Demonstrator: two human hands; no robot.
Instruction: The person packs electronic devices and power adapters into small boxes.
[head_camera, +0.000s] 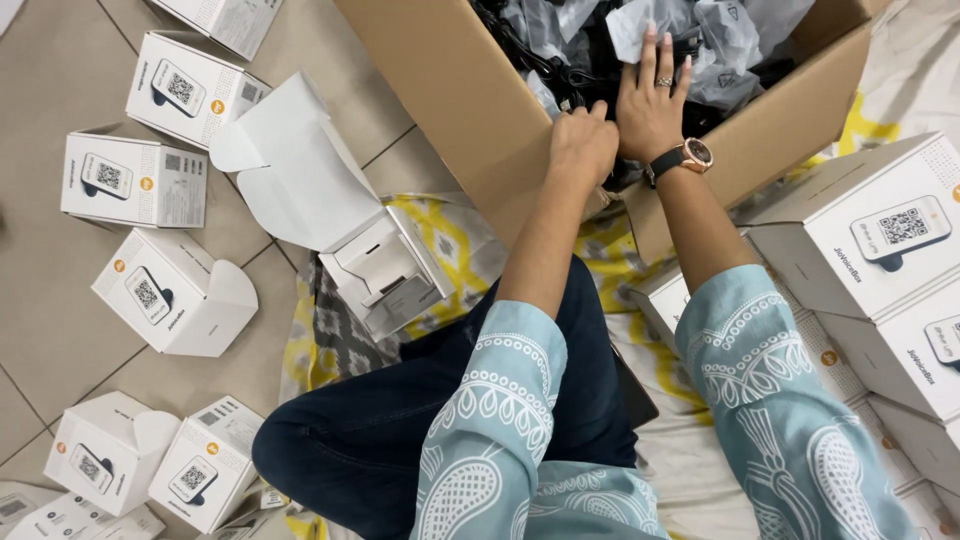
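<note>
At twelve o'clock, the left hand (583, 143) is curled on the big brown box (450, 90); the right hand (652, 100) lies flat and open on plastic bags (720, 40).

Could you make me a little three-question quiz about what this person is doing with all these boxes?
1. True or false: both hands are inside the big cardboard box.
2. Which hand wears a watch and a ring? A) left hand B) right hand
3. What stands open on the patterned cloth beside the person's knee?

Key:
1. True; both reach in among the plastic-wrapped dark items.
2. B
3. A small white box with its lid flap raised.
</note>
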